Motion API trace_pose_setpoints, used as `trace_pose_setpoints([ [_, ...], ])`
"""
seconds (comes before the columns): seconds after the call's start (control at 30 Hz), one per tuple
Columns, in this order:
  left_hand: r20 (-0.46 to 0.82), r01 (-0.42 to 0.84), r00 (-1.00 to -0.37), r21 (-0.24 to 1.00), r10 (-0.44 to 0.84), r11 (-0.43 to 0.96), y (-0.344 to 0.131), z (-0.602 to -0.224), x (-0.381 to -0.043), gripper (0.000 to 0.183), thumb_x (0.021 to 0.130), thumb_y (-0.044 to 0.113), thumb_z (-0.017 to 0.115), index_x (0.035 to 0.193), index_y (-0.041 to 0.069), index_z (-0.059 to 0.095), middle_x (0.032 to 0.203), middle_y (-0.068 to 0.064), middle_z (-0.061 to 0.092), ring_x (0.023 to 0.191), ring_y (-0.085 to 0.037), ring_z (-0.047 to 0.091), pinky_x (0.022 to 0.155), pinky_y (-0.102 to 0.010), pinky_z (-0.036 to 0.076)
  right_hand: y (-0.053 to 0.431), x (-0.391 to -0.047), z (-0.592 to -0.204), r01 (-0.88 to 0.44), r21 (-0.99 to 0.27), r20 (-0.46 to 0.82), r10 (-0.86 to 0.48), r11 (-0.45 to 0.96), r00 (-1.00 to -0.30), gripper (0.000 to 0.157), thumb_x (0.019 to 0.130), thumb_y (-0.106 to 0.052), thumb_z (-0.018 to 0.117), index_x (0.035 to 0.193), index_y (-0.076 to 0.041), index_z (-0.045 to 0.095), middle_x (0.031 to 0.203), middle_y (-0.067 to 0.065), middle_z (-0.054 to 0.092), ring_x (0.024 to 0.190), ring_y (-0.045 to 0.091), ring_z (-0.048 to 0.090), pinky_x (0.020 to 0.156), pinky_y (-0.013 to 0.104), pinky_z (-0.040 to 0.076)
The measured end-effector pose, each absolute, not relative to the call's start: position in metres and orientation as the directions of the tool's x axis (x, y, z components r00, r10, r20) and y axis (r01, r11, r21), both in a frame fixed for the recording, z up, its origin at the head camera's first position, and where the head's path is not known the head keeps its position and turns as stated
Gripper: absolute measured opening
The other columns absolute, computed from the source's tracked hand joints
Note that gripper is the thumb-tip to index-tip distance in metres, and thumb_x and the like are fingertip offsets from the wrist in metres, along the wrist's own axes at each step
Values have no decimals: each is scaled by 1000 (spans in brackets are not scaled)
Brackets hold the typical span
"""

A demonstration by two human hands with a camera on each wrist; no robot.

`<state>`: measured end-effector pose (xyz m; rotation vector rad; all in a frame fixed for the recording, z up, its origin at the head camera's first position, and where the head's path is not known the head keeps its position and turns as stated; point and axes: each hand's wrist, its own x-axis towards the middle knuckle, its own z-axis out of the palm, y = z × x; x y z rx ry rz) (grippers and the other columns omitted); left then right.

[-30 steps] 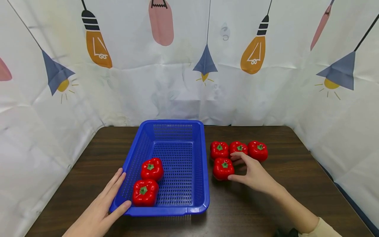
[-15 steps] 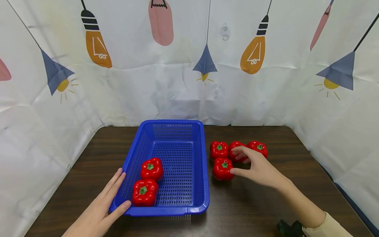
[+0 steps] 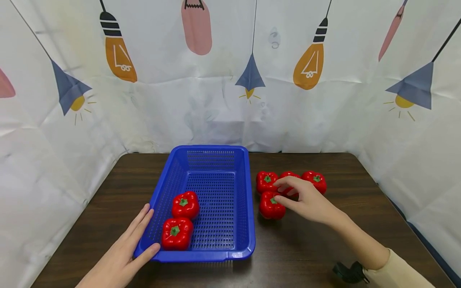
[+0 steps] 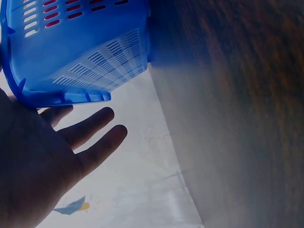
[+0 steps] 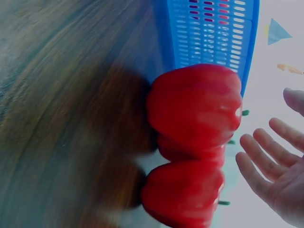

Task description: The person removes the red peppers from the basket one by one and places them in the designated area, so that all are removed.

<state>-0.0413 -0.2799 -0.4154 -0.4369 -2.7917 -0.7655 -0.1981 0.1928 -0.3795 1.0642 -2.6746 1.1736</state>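
Observation:
My left hand (image 3: 120, 248) rests at the near left corner of a blue perforated plastic basket (image 3: 251, 200). Its thumb lies on the near rim, and its straight fingers (image 4: 97, 147) reach along the outer side. Two red bell peppers with green stems sit inside, one farther (image 3: 184, 205) and one nearer (image 3: 177, 236). Over a cluster of peppers right of the basket hovers my right hand (image 3: 309, 200), fingers spread and holding nothing. Its thumb overlaps the front pepper (image 3: 271, 210) in the head view; the right wrist view shows the fingers (image 5: 259, 156) apart from the peppers.
Behind the front pepper stand a left pepper (image 3: 265, 182), a right one (image 3: 317, 182) and a middle one partly hidden by my right hand. All rest on a dark wood-grain table (image 3: 288, 256). A white printed curtain (image 3: 223, 104) encloses the back and sides.
My right hand has drawn back slightly from the front pepper, then shifted left and up over it. The left hand, basket and peppers have stayed put.

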Motion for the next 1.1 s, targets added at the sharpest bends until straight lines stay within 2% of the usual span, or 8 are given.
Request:
trace_pose_setpoints([
  [0.17, 271, 328, -937, 468, 220, 821, -279, -415, -41, 84, 97, 30, 71, 165, 19, 23, 170, -6, 18, 153, -11, 18, 103, 0, 10, 186, -200, -375, -613, -646, 287, -600, 454, -747, 36, 96, -31, 76, 126, -15, 67, 120, -3, 68, 100, 9, 65, 85, 37, 58],
  [0.43, 277, 337, -934, 466, 227, 818, -279, -414, -41, 83, 98, 29, 71, 165, 18, 24, 170, -6, 18, 152, -5, 16, 104, 0, 9, 171, -203, -369, -610, -687, 269, -641, 395, -719, 35, 97, -25, 75, 128, -13, 66, 123, 2, 68, 103, 12, 65, 87, 41, 58],
  [0.6, 287, 346, -930, 464, 231, 815, -279, -414, -40, 84, 97, 27, 72, 165, 17, 23, 170, -6, 18, 151, 1, 12, 104, -1, 10, 158, -203, -369, -603, -710, 261, -660, 363, -704, 33, 97, -25, 73, 129, -19, 65, 125, -4, 67, 106, 13, 66, 90, 42, 57],
  [0.73, 294, 354, -926, 464, 236, 812, -279, -414, -40, 84, 97, 26, 72, 165, 16, 23, 170, -7, 18, 150, 4, 11, 105, -1, 10, 146, -204, -371, -628, -713, 293, -682, 311, -671, 31, 98, -23, 73, 127, -17, 65, 124, -4, 67, 111, 12, 64, 92, 43, 56],
  [0.87, 293, 352, -927, 463, 234, 813, -279, -415, -40, 84, 97, 27, 72, 165, 17, 23, 170, -7, 18, 150, 3, 11, 105, -1, 10, 135, -206, -372, -654, -707, 325, -696, 271, -640, 30, 98, -20, 73, 126, -14, 65, 125, 0, 67, 115, 17, 62, 95, 41, 54],
  [1.1, 297, 357, -925, 463, 238, 811, -279, -414, -41, 84, 97, 26, 72, 165, 16, 24, 170, -8, 18, 149, 5, 10, 105, -1, 10, 117, -208, -372, -637, -723, 299, -710, 268, -638, 33, 99, -24, 71, 130, -14, 63, 126, -9, 65, 114, 12, 61, 96, 42, 54],
])
